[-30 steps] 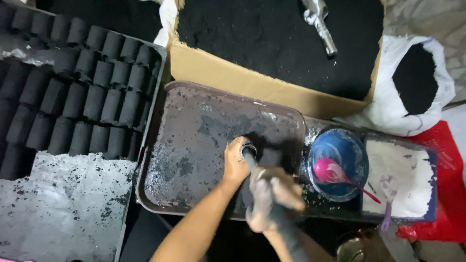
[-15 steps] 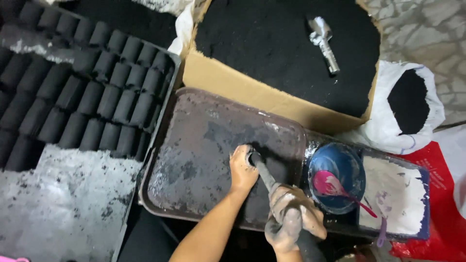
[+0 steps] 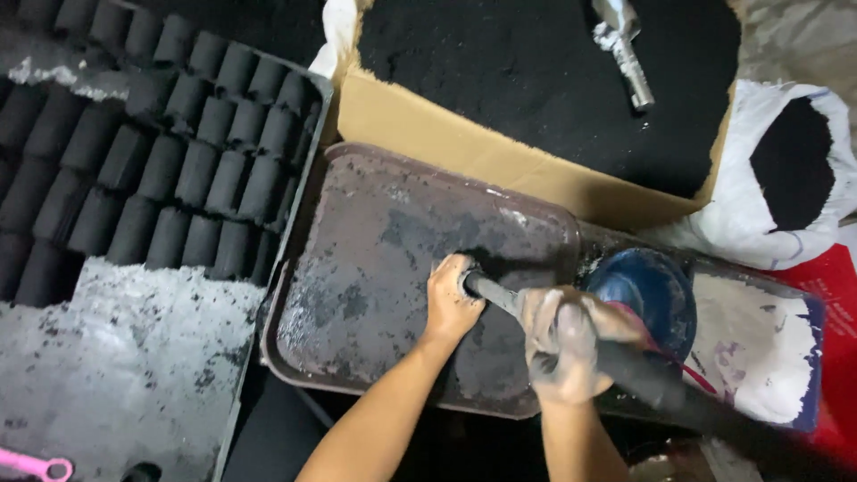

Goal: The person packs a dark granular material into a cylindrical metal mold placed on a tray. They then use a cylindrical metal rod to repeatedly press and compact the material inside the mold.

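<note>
A dark metal tube (image 3: 625, 361) is gripped by both hands over a brown tray (image 3: 375, 268). The left hand (image 3: 451, 299) is closed around the tube's far end, where its mouth is pressed down near the tray's middle; the right hand (image 3: 562, 344), coated in grey-black dust, is wrapped fully around the shaft nearer the camera, and the tube runs on from there toward the near right corner of the view.

Judged from how things lie, much of the work appears done: many black cylindrical blocks (image 3: 170, 152) are stood in close rows in a dark bin to the left, matte and uniform in shape. The near part of that bin (image 3: 116, 375) is unfilled and dusted with pale grey powder, so more seems to be left. Only a thin smear of black powder is seen on the tray, whose surface is scuffed and patchy.

To the far side, a cardboard box (image 3: 428, 134) is filled with fine black powder, and a shiny metal tool (image 3: 625, 54) is lying on it. A round blue bowl (image 3: 647, 290) is set just right of the hands, and a white sack (image 3: 786, 170) of black powder is lying open at the far right.
</note>
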